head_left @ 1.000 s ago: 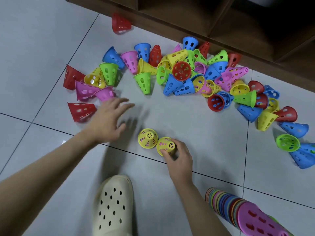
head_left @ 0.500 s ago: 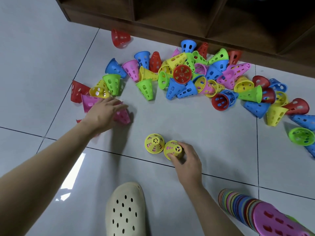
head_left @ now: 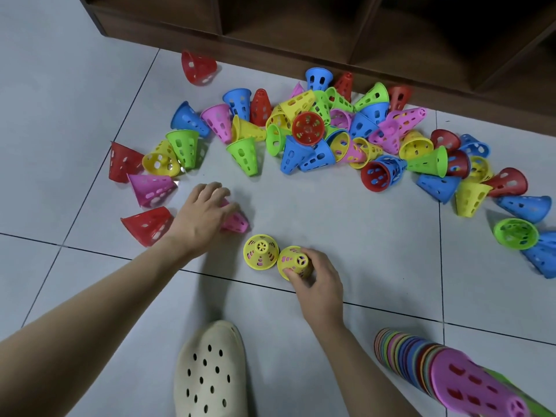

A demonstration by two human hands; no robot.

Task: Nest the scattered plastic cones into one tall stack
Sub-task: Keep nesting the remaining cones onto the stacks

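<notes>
Many perforated plastic cones in red, blue, green, yellow and pink lie scattered in an arc (head_left: 316, 136) on the tiled floor. My left hand (head_left: 201, 218) grips a pink cone (head_left: 236, 221) lying on its side. Two yellow cones stand upright side by side in front of me: the left one (head_left: 260, 251) stands free, and my right hand (head_left: 316, 281) holds the right one (head_left: 294, 261) with fingers curled round it. A long multicoloured stack of nested cones (head_left: 445, 374) lies at the bottom right, pink cone at its near end.
A dark wooden shelf unit (head_left: 301, 34) runs along the far edge of the floor. My foot in a cream clog (head_left: 210, 371) sits at the bottom centre. A lone red cone (head_left: 197, 67) lies apart at the far left.
My left hand reached to the pink cone at the left, took hold of it and dragged it toward the two yellow cones. My right hand stayed on the right yellow cone.
</notes>
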